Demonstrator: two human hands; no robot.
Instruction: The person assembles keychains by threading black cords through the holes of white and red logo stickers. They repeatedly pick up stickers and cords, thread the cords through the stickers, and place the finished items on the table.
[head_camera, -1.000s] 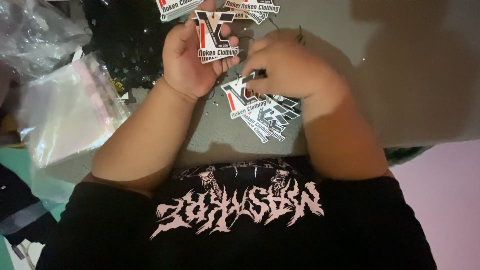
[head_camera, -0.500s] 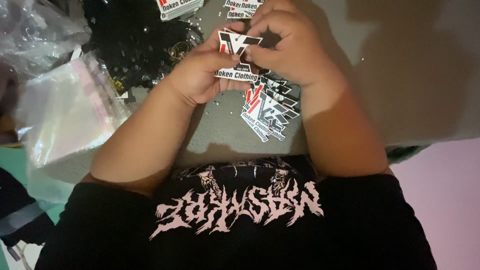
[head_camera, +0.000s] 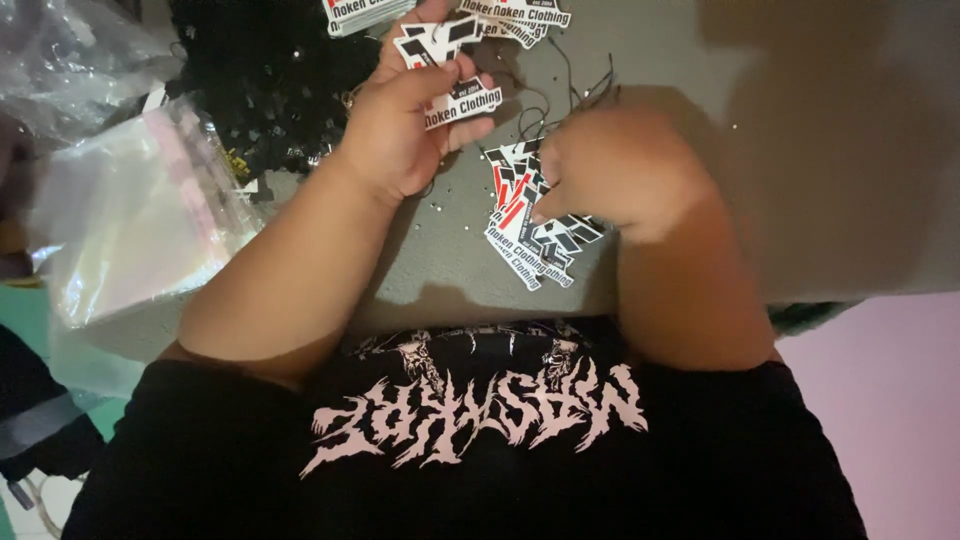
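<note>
Left hand (head_camera: 395, 135) fingers clamped on white-black-red hang tag (head_camera: 445, 70), right hand (head_camera: 615, 165) fingers pinching tag stack (head_camera: 530, 225) at 6 o'clock, clear bags (head_camera: 130, 215) at 9 o'clock on grey surface (head_camera: 800, 150)

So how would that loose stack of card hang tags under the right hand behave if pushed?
The stack of card hang tags is already fanned, so it would probably slide apart. Each looks thin, light and fairly stiff. The black strings could snag.

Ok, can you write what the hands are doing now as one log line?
left hand: holds one hang tag | right hand: rests on tag pile | surface: grey table | left side: clear plastic bags
</note>
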